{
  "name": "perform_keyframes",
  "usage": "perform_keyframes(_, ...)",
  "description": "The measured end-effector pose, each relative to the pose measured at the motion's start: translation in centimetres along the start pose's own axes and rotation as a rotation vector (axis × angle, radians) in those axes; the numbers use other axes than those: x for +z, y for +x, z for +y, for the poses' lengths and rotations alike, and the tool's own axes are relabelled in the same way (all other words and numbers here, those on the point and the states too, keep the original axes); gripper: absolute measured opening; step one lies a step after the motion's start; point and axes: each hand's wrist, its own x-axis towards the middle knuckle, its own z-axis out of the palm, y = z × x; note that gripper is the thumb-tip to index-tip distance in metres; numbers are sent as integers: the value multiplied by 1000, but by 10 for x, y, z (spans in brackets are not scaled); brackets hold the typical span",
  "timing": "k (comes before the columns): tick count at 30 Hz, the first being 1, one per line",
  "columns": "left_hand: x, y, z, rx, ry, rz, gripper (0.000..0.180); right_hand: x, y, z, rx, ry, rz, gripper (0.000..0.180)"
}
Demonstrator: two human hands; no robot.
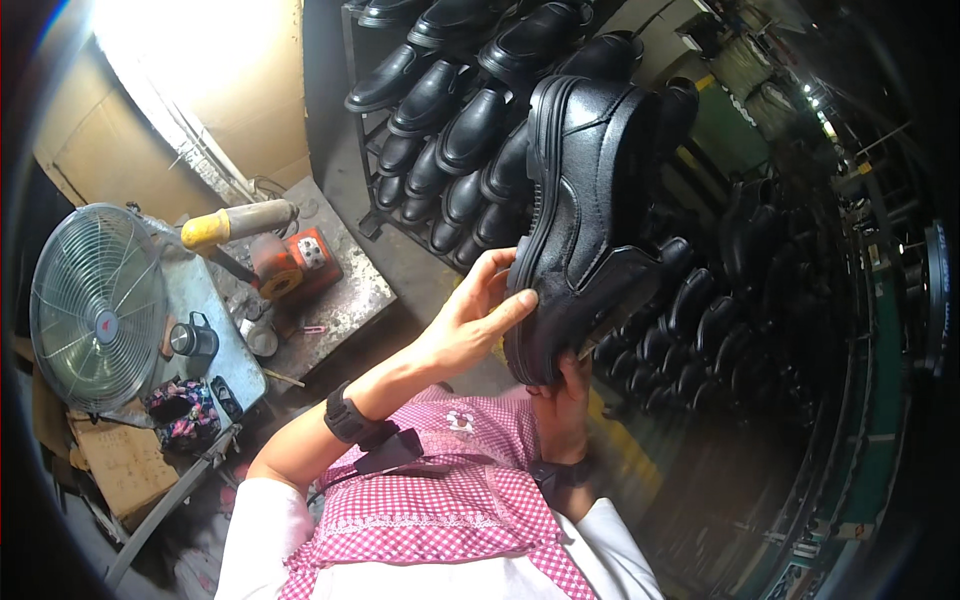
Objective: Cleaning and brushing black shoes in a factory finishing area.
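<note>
My half-closed left grip (pixel 472 325) is pinching the sole edge of a black shoe (pixel 590 190), and my right grip (pixel 566 405) is curling against its toe; I am holding it raised before me. Its smooth leather is shining, stitched at the seams, its ridged sole facing left. Its long axis is running near to far, toe pointing toward me. Beyond, other black shoes (pixel 475 130) are filling a rack (pixel 350 35); a table (pixel 350 300) is standing left.

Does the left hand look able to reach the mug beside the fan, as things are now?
Probably not: the left hand is occupied with the black shoe, and the mug is well to its left, past the bench.
</note>
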Motion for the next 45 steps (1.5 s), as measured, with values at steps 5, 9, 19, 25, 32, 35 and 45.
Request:
perform_keyframes(5, 2, -13, -8, 114, 189, -26, 87, -9, -4, 14, 128, 122, -4, 44)
perform_keyframes(9, -4, -15, -18, 232, 371, 347, 86, 24, 3, 3, 168, -202, 35, 38)
perform_keyframes(19, -57, -58, -7, 199, 1139, 590, 80, 57, 37, -48, -879, -1707, -669, 31)
perform_keyframes(25, -65, -74, -15, 239, 1239, 617, 78, 62, 46, -54, -865, -1722, -872, 32)
perform_keyframes(32, -67, -83, -17, 222, 1277, 617, 75, 63, 54, -53, -847, -1717, -940, 36)
perform_keyframes(35, -68, -87, -16, 151, 1276, 639, 75, 67, 55, -51, -741, -1706, -951, 34)
perform_keyframes(45, -64, -96, -11, 121, 1223, 528, 72, 60, 68, -68, -672, -1757, -799, 34)
